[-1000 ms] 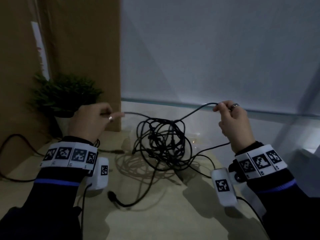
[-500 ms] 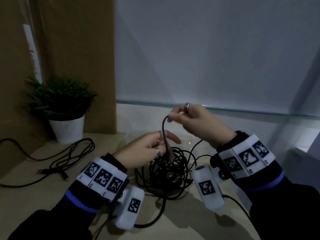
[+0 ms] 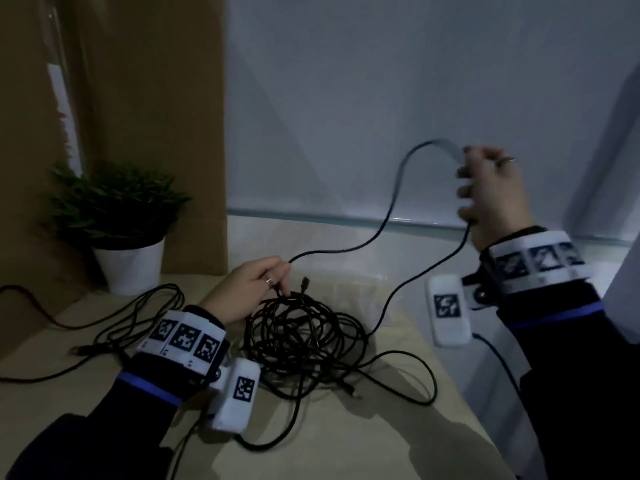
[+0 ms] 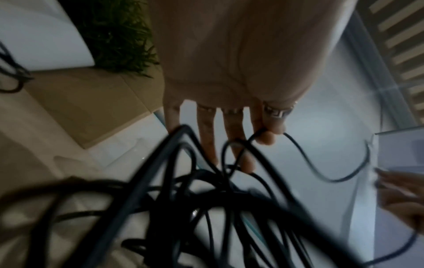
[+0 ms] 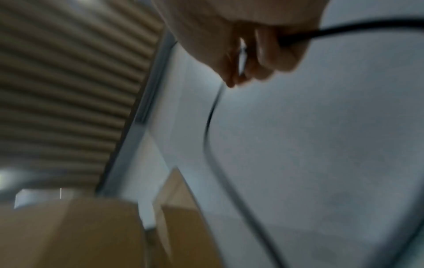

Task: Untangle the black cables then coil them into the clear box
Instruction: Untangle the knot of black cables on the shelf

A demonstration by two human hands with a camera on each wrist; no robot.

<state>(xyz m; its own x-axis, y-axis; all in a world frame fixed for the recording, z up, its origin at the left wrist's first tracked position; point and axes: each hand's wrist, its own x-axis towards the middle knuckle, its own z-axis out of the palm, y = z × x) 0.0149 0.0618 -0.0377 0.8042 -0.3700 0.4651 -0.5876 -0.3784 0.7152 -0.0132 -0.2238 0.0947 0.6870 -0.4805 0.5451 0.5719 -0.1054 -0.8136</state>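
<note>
A tangle of black cables [image 3: 301, 334] [image 4: 206, 208] lies on the pale tabletop [image 3: 346, 438]. My left hand [image 3: 282, 275] [image 4: 266, 136] rests at the top of the tangle and pinches one strand between thumb and forefinger. That strand [image 3: 391, 216] [image 5: 213, 145] arcs up to my right hand [image 3: 465, 188] [image 5: 263, 59], raised at the right, fingers curled round it. From the right hand the cable drops back down to the tangle. A faint clear plastic shape [image 3: 360, 282] shows behind the tangle; its outline is hard to make out.
A separate black cable [image 3: 138, 317] lies loose on the left by a green plant in a white pot [image 3: 130, 268]. A brown cardboard panel [image 3: 149, 133] stands behind it. A white wall [image 3: 381, 98] closes the back.
The hands, close together above the tangle half a second ago, have parted. The right hand swung up and right, drawing a strand out; the left dropped onto the tangle.
</note>
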